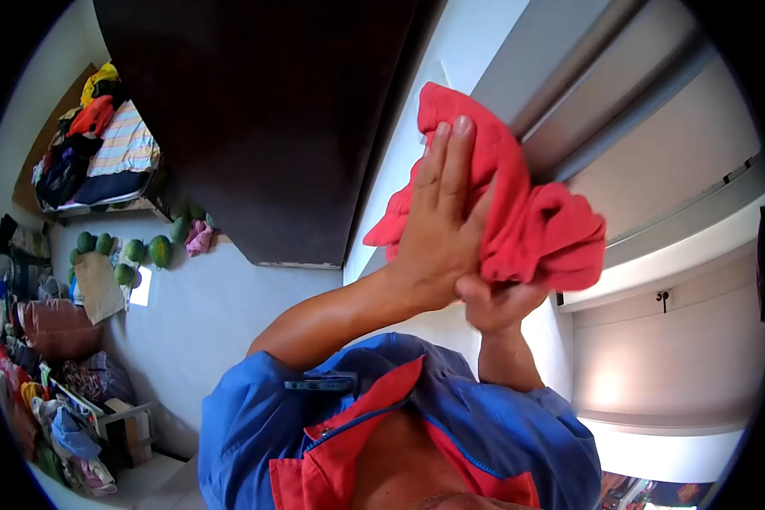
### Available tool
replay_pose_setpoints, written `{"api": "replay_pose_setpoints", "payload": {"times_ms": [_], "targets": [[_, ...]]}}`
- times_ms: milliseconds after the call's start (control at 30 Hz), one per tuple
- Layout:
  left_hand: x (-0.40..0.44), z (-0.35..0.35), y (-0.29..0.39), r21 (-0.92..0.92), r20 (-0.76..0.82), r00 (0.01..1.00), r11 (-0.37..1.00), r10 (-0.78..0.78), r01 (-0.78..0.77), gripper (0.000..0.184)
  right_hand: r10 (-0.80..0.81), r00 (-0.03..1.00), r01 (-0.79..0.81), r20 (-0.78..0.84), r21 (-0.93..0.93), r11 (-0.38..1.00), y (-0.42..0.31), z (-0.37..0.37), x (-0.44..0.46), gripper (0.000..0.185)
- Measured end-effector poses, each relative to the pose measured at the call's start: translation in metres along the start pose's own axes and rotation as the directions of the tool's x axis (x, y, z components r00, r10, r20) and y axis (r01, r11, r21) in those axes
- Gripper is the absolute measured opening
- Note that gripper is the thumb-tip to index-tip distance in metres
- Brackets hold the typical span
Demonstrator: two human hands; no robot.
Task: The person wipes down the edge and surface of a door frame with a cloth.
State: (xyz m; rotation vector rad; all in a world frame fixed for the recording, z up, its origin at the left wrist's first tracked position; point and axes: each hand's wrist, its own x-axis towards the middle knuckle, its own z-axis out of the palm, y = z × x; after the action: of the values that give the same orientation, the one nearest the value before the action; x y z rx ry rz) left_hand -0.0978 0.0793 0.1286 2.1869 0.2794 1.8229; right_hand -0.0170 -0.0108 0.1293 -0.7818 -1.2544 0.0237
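A bunched red cloth is raised in front of me, near a pale wall edge and grey frame bars. My left hand lies flat against the cloth, its fingers stretched upward over the fabric. Just below and to the right, my right hand is closed at the lower part of the cloth, with its fingers partly hidden behind the fabric. The two hands are close together at the wrist and thumb.
A large dark panel fills the upper middle. At the left are a bed piled with clothes, green round fruits and a rack with clothes. Grey metal bars run across the upper right.
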Motion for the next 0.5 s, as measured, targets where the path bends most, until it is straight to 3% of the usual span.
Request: {"api": "replay_pose_setpoints", "payload": {"times_ms": [33, 67, 167, 233, 300, 367, 500], "targets": [[0.0, -0.003, 0.005, 0.001, 0.007, 1.0, 1.0, 0.011, -0.011, 0.068, 0.002, 0.999, -0.011, -0.053, -0.173, 0.985, 0.001, -0.004, 0.002, 0.105], [-0.001, -0.006, 0.004, 0.029, 0.04, 0.998, 0.999, 0.041, -0.042, 0.07, -0.127, 0.992, 0.129, 0.021, -0.226, 0.966, 0.004, -0.008, 0.006, 0.095], [0.024, -0.048, 0.037, 0.049, 0.18, 0.982, 0.998, -0.058, 0.05, 0.058, -0.133, 0.979, 0.066, -0.156, -0.373, 0.926, 0.0, -0.012, 0.021, 0.071], [0.036, -0.083, 0.076, 0.21, 0.223, 0.97, 0.967, 0.097, -0.144, 0.041, -0.195, 0.968, 0.113, -0.16, -0.415, 0.903, 0.006, -0.015, 0.029, 0.07], [0.027, -0.048, 0.078, 0.257, -0.197, 0.954, 0.951, 0.226, -0.173, 0.03, -0.239, 0.96, 0.157, -0.148, -0.424, 0.892, 0.008, -0.014, 0.028, 0.069], [0.031, -0.086, 0.108, 0.077, 0.122, 0.94, 0.941, 0.319, -0.329, 0.025, -0.248, 0.957, 0.168, -0.149, -0.412, 0.895, 0.012, -0.008, 0.022, 0.068], [0.019, -0.09, 0.113, -0.401, 0.04, 0.961, 0.886, 0.273, -0.235, 0.046, -0.298, 0.947, 0.226, -0.119, -0.415, 0.882, 0.016, -0.007, 0.024, 0.067]]}}
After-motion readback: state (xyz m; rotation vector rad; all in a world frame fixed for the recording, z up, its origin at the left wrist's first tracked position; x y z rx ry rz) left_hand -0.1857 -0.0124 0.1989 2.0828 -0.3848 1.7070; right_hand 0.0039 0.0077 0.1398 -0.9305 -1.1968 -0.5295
